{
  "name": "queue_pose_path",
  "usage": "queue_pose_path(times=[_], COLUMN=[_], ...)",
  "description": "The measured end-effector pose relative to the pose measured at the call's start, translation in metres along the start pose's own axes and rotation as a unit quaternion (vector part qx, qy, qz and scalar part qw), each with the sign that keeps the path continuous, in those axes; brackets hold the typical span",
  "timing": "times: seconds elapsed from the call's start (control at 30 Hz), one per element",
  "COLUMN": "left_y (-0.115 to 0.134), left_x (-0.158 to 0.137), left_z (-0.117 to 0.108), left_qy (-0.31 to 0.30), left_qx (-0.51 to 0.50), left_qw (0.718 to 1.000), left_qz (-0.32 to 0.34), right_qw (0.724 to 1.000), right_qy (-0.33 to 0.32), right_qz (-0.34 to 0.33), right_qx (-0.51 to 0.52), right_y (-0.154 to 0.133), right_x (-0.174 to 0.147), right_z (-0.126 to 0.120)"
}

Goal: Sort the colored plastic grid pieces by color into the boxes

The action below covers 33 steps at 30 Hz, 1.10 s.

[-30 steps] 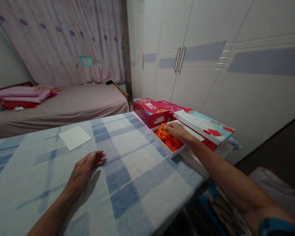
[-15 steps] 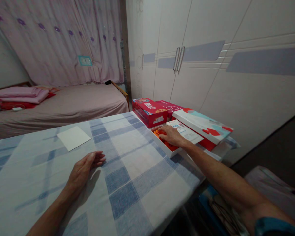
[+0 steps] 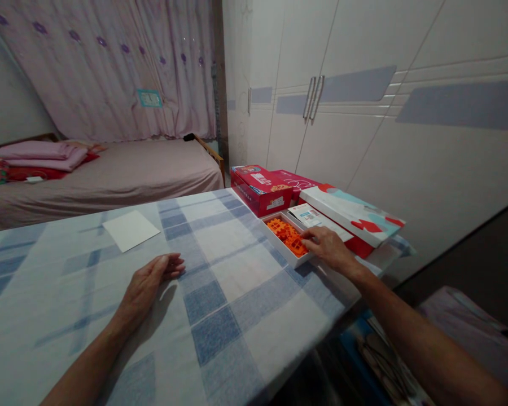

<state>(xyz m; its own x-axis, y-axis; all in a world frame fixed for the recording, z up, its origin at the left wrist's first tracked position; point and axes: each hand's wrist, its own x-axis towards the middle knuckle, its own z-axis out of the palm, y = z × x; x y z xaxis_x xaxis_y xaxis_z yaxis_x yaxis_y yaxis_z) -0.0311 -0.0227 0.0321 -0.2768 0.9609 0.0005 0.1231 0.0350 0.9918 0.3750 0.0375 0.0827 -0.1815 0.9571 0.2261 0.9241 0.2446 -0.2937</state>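
Observation:
A shallow white box (image 3: 281,248) at the table's right side holds several orange plastic pieces (image 3: 283,230) with square openings, like building pieces. My right hand (image 3: 328,246) is at the box's near right end. Its thumb and fingertips are bent together over an orange piece there and seem to pinch it; the fingertips are partly hidden. My left hand (image 3: 154,280) lies on its side on the checked tablecloth (image 3: 220,361), fingers loosely curled and thumb on top, holding nothing. Beyond it lies a flat white square sheet (image 3: 131,230).
Behind the white box stand a red printed box (image 3: 260,190) and a white, red and teal box (image 3: 351,217). A printed card (image 3: 315,217) lies beside them. A white wardrobe (image 3: 342,141) borders the right; a bed (image 3: 152,169) stands beyond the table.
My right hand has moved from over the middle of the white box toward its near right end, uncovering the orange pieces. My left hand stays resting on the cloth. The view has shifted slightly.

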Motion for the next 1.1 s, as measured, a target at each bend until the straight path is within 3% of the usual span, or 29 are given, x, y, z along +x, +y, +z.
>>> queue_pose_path(times=[0.2, 0.3, 0.4, 0.5, 0.63, 0.77, 0.93, 1.1], left_y=[0.000, 0.001, 0.003, 0.001, -0.003, -0.007, -0.014, -0.016], left_x=[0.001, -0.001, -0.003, -0.001, 0.005, 0.012, 0.017, 0.019], left_z=[0.000, 0.002, 0.007, 0.007, -0.003, -0.015, -0.022, -0.022], left_qy=[-0.015, -0.008, 0.000, 0.039, 0.169, 0.285, 0.309, 0.326], left_qx=[-0.007, -0.024, -0.047, -0.105, -0.167, -0.205, -0.217, -0.211], left_qw=[1.000, 1.000, 0.999, 0.993, 0.970, 0.935, 0.925, 0.921], left_qz=[0.002, 0.006, 0.021, 0.034, 0.048, 0.041, 0.047, 0.045], right_qw=[0.996, 0.993, 0.990, 0.980, 0.959, 0.950, 0.964, 0.981], right_qy=[-0.004, 0.047, 0.098, 0.050, -0.037, -0.107, -0.135, -0.127], right_qz=[-0.042, -0.063, -0.102, -0.160, -0.219, -0.248, -0.214, -0.148], right_qx=[-0.084, -0.090, -0.011, 0.106, 0.174, 0.157, 0.087, 0.018], right_y=[-0.003, -0.011, -0.033, -0.076, -0.159, -0.249, -0.339, -0.378], right_x=[0.000, -0.003, 0.002, 0.019, 0.053, 0.092, 0.123, 0.138], right_z=[0.001, -0.007, -0.012, -0.004, 0.035, 0.090, 0.150, 0.189])
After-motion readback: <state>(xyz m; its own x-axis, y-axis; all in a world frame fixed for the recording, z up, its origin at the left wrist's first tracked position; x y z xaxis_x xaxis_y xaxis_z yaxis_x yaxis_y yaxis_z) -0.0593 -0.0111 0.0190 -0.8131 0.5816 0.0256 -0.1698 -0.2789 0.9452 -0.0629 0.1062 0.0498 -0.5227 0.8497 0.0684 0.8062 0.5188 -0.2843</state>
